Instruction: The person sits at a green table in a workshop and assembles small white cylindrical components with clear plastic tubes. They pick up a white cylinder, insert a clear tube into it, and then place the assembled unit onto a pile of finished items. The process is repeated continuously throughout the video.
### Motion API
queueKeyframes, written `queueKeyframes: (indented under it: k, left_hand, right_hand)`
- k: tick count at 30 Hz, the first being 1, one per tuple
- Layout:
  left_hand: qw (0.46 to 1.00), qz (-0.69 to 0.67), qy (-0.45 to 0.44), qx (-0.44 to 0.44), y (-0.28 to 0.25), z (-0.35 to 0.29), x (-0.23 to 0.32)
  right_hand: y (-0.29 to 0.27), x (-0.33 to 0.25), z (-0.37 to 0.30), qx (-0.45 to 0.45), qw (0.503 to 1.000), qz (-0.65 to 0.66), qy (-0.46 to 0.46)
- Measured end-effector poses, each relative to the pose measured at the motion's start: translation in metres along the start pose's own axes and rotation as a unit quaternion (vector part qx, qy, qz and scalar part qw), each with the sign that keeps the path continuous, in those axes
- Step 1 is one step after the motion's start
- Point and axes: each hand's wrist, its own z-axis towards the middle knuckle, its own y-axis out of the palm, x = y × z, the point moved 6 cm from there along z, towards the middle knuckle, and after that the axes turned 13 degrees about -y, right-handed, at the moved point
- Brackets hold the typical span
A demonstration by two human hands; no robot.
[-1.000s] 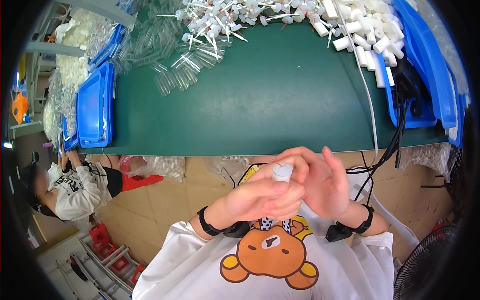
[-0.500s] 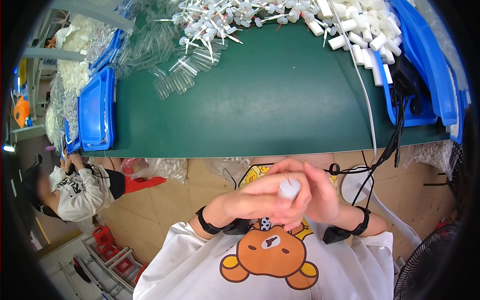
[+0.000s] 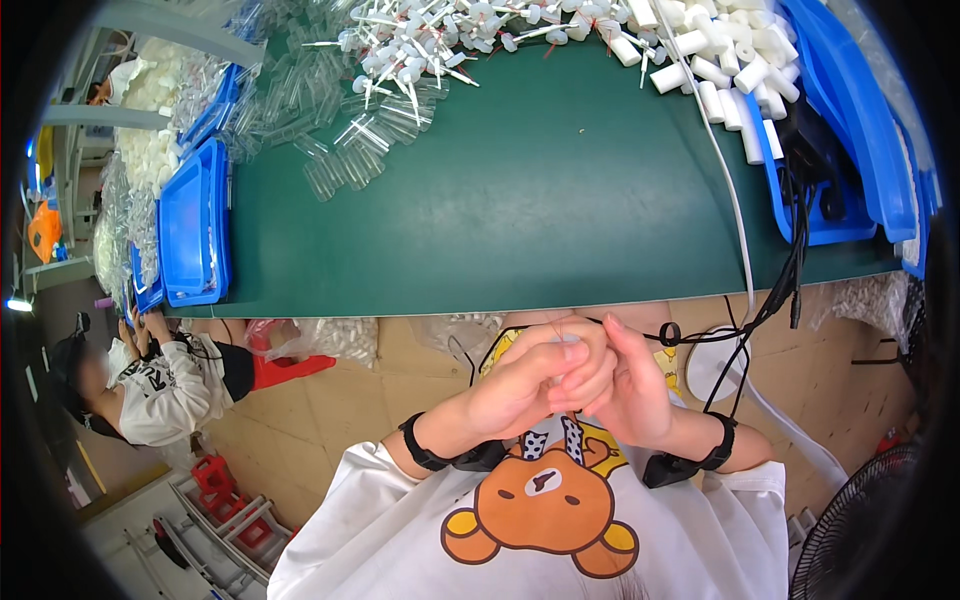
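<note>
Left hand [image 3: 520, 385] and right hand [image 3: 625, 395] are clasped together over the lap, below the green table [image 3: 520, 220] edge. Both are closed around a small whitish piece [image 3: 572, 352], only a sliver showing between the fingers; its long axis can't be told. Left fingers wrap over it from 9 o'clock, right from 3 o'clock, both equally near. White pump parts [image 3: 440, 40] lie at 12 o'clock, well apart.
</note>
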Motion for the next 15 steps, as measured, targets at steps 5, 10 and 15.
queueKeyframes:
  k: [5,10,15]
  left_hand:
    - [1.0,-0.004,0.027,0.014,-0.001,0.001,0.001]
    - [0.999,0.0,0.036,0.024,-0.002,0.003,-0.001]
    - [0.998,0.025,0.034,0.054,-0.003,0.008,-0.002]
  right_hand:
    - [0.001,-0.002,0.001,0.064,0.998,0.014,0.006]
    - [-0.004,-0.002,0.0,0.066,0.998,0.018,0.011]
    - [-0.007,-0.002,0.001,0.085,0.996,0.028,0.001]
